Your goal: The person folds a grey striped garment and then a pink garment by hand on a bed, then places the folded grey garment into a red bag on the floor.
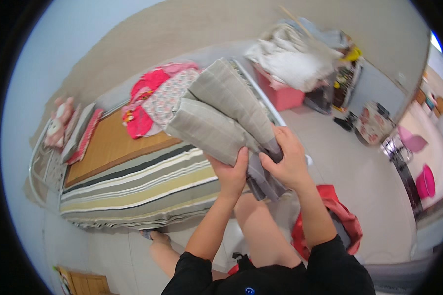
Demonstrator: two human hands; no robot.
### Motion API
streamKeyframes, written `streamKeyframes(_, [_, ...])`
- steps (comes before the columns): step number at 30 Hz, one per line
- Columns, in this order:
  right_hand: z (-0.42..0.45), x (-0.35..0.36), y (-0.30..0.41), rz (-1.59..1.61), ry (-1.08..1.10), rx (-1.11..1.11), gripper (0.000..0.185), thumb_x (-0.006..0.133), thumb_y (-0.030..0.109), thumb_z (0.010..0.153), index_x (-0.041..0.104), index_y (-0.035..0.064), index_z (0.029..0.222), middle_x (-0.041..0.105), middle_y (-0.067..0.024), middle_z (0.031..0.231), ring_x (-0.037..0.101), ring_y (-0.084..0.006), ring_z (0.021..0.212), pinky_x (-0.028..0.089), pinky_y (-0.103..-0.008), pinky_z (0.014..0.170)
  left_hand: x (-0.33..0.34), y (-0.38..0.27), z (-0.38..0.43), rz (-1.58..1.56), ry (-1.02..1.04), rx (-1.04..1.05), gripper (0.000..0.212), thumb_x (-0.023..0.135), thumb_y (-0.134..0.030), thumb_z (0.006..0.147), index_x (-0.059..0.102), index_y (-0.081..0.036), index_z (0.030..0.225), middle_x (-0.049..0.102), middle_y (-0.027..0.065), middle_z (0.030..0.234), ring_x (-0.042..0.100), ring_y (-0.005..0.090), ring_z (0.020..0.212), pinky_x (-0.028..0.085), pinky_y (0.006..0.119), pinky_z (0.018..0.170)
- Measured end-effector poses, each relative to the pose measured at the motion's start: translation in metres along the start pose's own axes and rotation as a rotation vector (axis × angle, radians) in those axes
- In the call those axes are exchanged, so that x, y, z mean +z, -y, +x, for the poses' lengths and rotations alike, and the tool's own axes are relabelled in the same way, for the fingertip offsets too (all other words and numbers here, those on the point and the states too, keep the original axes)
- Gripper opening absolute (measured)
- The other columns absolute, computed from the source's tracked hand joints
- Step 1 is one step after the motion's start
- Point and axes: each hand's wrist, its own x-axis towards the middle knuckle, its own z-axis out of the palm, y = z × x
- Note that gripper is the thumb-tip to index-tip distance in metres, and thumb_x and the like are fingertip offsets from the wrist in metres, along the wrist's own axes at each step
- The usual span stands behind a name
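Observation:
Both my hands hold a thick folded grey cloth up in front of me, above the bed's edge. My left hand grips its lower left side, with the thumb on top. My right hand grips the lower right side, where a darker grey part hangs down between the hands. Beyond the cloth lies a bed with a striped sheet and a brown mat or board. Pink clothing and a patterned white garment are heaped on it.
Plush toys and folded textiles lie at the bed's left end. White cloths cover a pink box beyond the bed. A red bag stands on the floor at right. A floral bag and pink basin are farther right.

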Motion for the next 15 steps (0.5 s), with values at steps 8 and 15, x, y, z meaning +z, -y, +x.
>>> streamKeyframes(8, [-0.133, -0.155, -0.077, -0.149, 0.210, 0.464, 0.109, 0.085, 0.032, 0.054, 0.026, 0.0004, 0.140, 0.045, -0.0223, 0.125, 0.044, -0.0361, 0.117, 0.035, -0.0395, 0.099, 0.131, 0.005, -0.156, -0.271, 0.481, -0.470, 0.074, 0.058, -0.009, 0.086, 0.011, 0.002, 0.142, 0.032, 0.0181, 0.138, 0.035, 0.0251, 0.125, 0.025, 0.034, 0.106])
streamKeyframes(15, [-0.239, -0.198, -0.097, -0.135, 0.150, 0.692, 0.114, 0.087, 0.026, 0.049, 0.024, -0.0015, 0.139, 0.041, -0.0240, 0.131, 0.039, -0.0360, 0.124, 0.033, -0.0399, 0.103, 0.158, 0.025, -0.275, -0.223, 0.813, -0.659, 0.076, 0.058, -0.013, 0.087, 0.009, 0.002, 0.143, 0.033, 0.0203, 0.139, 0.037, 0.0287, 0.127, 0.029, 0.035, 0.104])
